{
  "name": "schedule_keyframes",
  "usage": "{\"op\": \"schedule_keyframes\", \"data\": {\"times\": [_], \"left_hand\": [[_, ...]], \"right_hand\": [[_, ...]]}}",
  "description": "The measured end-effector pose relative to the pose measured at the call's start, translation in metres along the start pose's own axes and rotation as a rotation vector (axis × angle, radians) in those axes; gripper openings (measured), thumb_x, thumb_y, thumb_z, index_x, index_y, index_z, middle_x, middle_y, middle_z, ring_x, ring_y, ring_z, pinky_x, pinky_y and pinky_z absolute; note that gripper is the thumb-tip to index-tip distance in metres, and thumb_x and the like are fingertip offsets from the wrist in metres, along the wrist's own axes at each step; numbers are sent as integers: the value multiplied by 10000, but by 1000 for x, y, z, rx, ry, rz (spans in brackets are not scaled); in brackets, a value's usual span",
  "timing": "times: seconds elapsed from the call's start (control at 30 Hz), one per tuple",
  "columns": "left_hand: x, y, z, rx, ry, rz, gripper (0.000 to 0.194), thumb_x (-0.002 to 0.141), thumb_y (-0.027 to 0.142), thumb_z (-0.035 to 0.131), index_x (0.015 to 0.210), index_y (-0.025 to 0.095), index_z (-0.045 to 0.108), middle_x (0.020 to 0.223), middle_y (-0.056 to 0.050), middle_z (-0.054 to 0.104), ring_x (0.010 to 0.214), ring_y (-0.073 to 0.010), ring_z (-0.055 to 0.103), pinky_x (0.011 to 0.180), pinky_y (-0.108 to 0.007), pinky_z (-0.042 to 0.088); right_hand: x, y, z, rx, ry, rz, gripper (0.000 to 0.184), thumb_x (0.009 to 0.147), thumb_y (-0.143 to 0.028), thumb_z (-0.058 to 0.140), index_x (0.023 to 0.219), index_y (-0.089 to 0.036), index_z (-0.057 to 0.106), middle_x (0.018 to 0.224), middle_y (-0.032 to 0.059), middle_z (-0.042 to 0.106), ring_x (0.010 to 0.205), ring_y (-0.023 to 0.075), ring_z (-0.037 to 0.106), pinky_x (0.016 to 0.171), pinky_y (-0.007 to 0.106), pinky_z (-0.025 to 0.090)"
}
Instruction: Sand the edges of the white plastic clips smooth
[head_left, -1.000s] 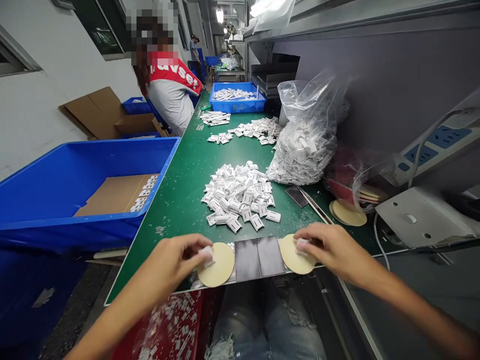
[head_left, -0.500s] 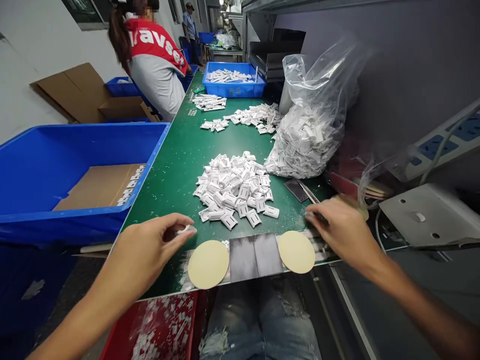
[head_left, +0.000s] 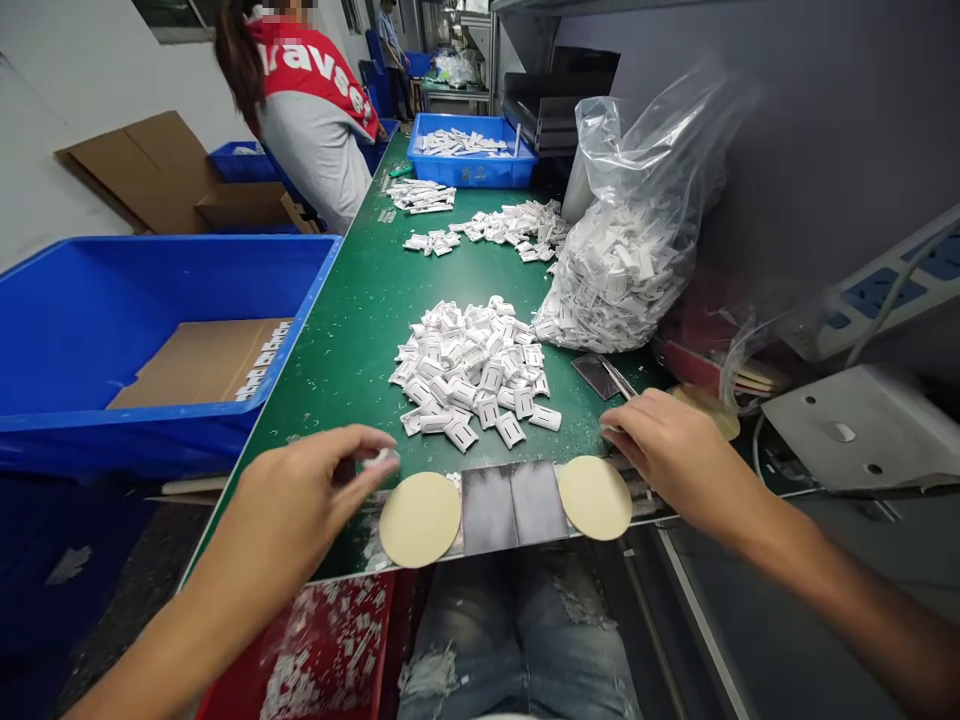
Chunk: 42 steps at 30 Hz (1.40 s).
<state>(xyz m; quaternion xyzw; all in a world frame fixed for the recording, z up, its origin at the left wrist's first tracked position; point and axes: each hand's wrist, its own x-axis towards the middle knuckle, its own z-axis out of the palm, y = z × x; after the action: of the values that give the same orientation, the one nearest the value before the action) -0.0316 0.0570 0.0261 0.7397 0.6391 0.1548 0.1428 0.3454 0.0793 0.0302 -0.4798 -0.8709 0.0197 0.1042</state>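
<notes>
My left hand (head_left: 319, 495) hovers by the table's left front edge, thumb and fingers pinched on a small white plastic part (head_left: 380, 458). My right hand (head_left: 664, 440) is over the right front of the table with its fingers drawn together; whatever the fingertips hold, if anything, I cannot make out. Just beyond it, metal tweezers (head_left: 616, 376) lie beside a dark flat piece (head_left: 595, 377). A heap of white plastic parts (head_left: 472, 365) sits between and beyond my hands. At the front edge, two dark sanding sheets (head_left: 516, 508) lie between a left round yellow disc (head_left: 420, 520) and a right one (head_left: 595, 498).
A clear bag of white parts (head_left: 619, 265) stands on the right, beside a metal bracket (head_left: 862, 430). Smaller piles and a blue tray (head_left: 472, 175) are farther back. A large blue bin (head_left: 165, 415) adjoins the table's left side. Below is a red bin (head_left: 322, 650). A co-worker (head_left: 311, 110) sits beyond.
My right hand has moved slightly left, toward the table's middle. My left hand keeps its pinch on the white part with little movement. The camera view has shifted slightly.
</notes>
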Motion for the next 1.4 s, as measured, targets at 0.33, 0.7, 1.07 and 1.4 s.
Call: {"op": "schedule_keyframes", "data": {"times": [0.33, 0.7, 1.07, 1.4], "left_hand": [[-46, 21, 13, -322, -177, 219, 166, 893, 415, 637, 911, 293, 748, 780, 10, 736, 656, -149, 659, 608, -208, 479], [7, 33, 0, -308, -80, -104, 351, 826, 541, 662, 967, 230, 744, 812, -17, 733, 689, -177, 615, 618, -246, 424], [37, 76, 33, -208, -186, 126, 162, 871, 316, 656, 972, 227, 744, 852, -28, 751, 759, -189, 655, 672, -270, 423], [-32, 69, 39, -310, -113, 399, 99, 916, 266, 622, 897, 237, 714, 732, 2, 701, 641, -142, 599, 598, -249, 400]], "right_hand": [[-44, -37, -5, 438, -245, -53, 122, 979, -240, 539, 906, -248, 637, 824, 16, 652, 752, 154, 600, 664, 266, 440], [10, -27, -2, 294, 67, 51, 122, 928, -203, 583, 915, -202, 704, 857, 56, 717, 794, 196, 648, 700, 288, 466], [45, -52, 14, 306, -55, -76, 91, 892, -154, 628, 846, -194, 696, 735, 32, 668, 683, 170, 584, 610, 264, 370], [-4, -82, 15, 566, -140, -278, 213, 955, -156, 520, 826, -212, 680, 738, 6, 680, 657, 133, 575, 620, 247, 408]]}}
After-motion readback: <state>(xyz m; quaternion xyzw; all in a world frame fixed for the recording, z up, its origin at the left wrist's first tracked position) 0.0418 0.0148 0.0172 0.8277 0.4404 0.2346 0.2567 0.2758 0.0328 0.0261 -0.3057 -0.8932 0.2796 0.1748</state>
